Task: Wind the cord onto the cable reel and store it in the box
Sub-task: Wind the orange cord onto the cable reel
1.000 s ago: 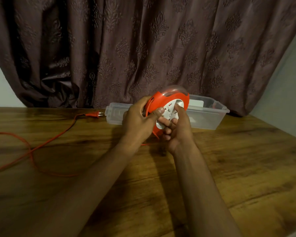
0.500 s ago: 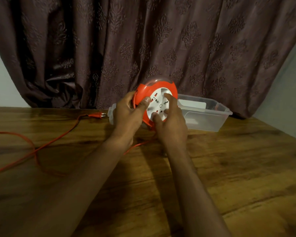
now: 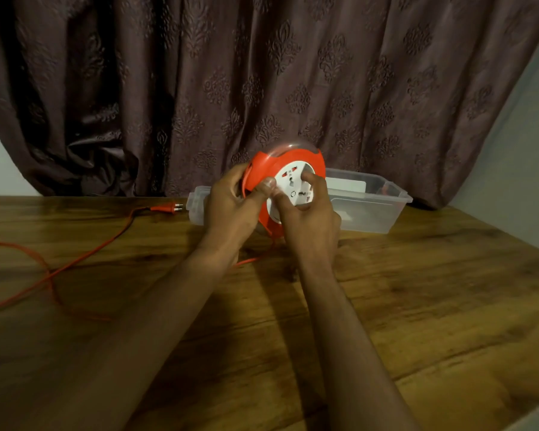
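Winding step in hand, as I read it. My left hand (image 3: 231,203) grips the rim of the cable reel (image 3: 288,188), held upright above the table (image 3: 417,306); right hand (image 3: 308,219) has fingers curled on its white hub. Cord (image 3: 75,262) mostly lies loose at left, plug (image 3: 167,208) near the box (image 3: 371,206). Next: turn hub, 1 steady pull feeding cord in.
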